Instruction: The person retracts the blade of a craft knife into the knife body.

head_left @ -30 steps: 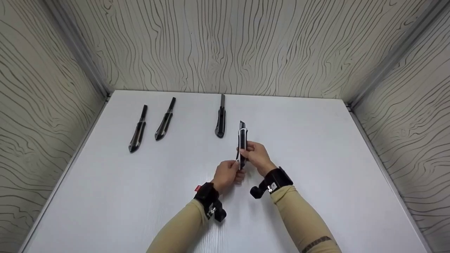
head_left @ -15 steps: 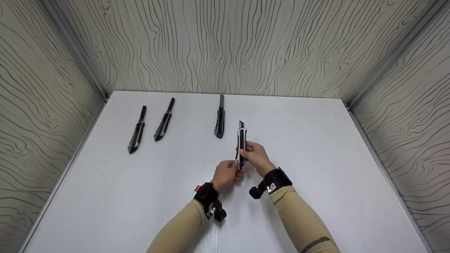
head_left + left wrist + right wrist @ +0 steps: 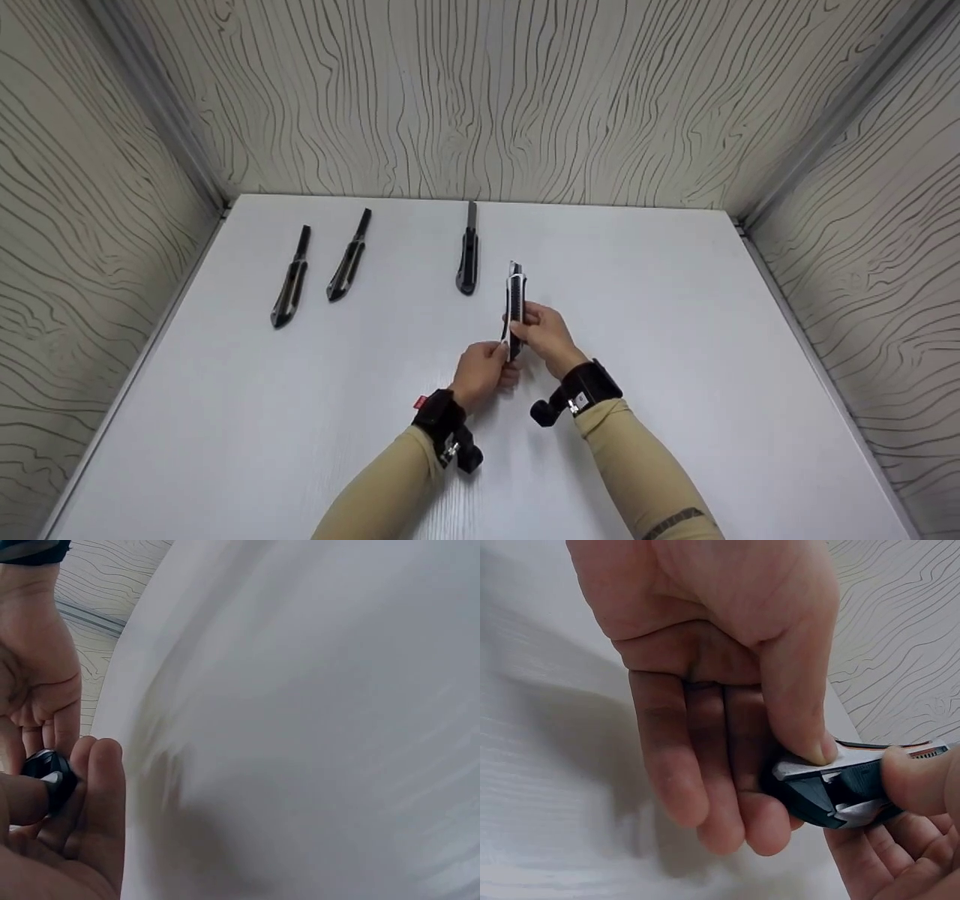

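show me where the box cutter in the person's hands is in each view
Head: the held box cutter, just right of and below centre
Left wrist: only its dark handle end, near the left edge, below mid-height
Right wrist: its dark-and-white handle, lower right
Shared landmark: line-patterned walls, along the top in head, upper left in left wrist, upper right in right wrist
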